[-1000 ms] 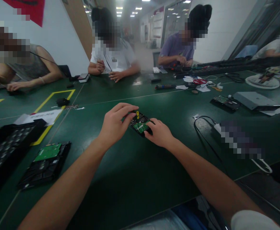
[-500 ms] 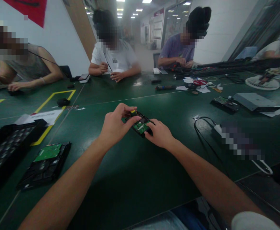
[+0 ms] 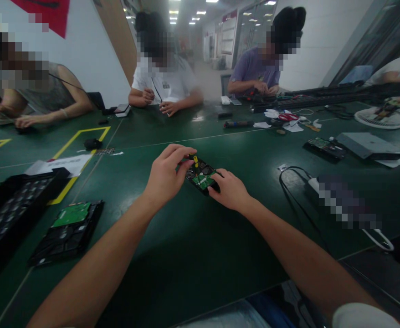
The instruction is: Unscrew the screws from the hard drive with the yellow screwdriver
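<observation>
A hard drive (image 3: 205,181) with a green circuit board facing up lies on the green table in front of me. My left hand (image 3: 167,172) pinches a small screwdriver (image 3: 196,161) with a yellow and black handle, held upright over the drive's far left part. Whether its tip touches a screw is too small to tell. My right hand (image 3: 232,190) grips the drive's near right edge, thumb toward me and fingers over the board's side. A larger black drive (image 3: 61,234) with a green board rests at the left.
At the left edge stands a long black tray (image 3: 54,180) beside a paper sheet (image 3: 72,164). To the right lie a black cable (image 3: 292,193), another hard drive (image 3: 325,149) and a grey metal box (image 3: 367,145). Several people sit across the table (image 3: 200,255).
The fingers of my left hand have lifted and opened slightly around the screwdriver, so more of its yellow handle shows. My right hand stays on the drive. The whole view has shifted slightly.
</observation>
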Tool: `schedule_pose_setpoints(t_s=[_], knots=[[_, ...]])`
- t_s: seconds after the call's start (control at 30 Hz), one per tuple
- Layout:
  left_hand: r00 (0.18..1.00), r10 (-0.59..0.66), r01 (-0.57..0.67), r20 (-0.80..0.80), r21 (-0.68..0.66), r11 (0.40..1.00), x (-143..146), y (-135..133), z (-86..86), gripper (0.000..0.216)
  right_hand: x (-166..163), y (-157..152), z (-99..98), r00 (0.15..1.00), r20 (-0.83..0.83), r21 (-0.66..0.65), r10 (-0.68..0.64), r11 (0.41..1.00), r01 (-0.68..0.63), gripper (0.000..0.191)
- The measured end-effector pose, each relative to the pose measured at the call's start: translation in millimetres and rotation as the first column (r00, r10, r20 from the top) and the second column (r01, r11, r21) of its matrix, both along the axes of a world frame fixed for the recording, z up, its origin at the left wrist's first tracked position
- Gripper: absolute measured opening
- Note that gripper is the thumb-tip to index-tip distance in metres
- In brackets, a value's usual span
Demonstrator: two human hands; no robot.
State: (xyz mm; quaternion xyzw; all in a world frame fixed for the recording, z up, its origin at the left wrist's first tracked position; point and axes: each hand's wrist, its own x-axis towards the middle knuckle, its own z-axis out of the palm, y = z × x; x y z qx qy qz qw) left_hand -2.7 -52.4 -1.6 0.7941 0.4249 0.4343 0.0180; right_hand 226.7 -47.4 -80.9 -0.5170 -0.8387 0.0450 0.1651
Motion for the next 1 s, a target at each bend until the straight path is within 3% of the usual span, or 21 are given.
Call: schedule_pose_setpoints(t_s=[0.23,0.43,0.7,1.0], knots=[[1.0,0.01,-0.007,0.024,-0.122,0.992,2.9,-2.3,-1.3,0.033,-0.7,-0.1,1.4,1.0,0.009,0.004,0.001,1.0,-0.001,0.034],[0.99,-0.025,0.059,0.136,-0.253,0.966,4.5,3.6,-11.1,0.044,0.3,-0.9,1.8,1.0,-0.004,0.001,0.013,1.0,-0.013,0.035],[0.992,0.055,-0.03,0.116,-0.202,0.979,2.7,8.3,-19.2,0.041,0.3,-0.3,1.5,1.0,0.001,0.016,0.026,1.0,-0.026,0.034],[0.991,0.058,-0.036,0.117,-0.18,0.983,3.1,6.1,-15.4,0.04,1.4,-0.3,0.8,1.0,-0.01,0.003,0.024,1.0,-0.024,0.036]])
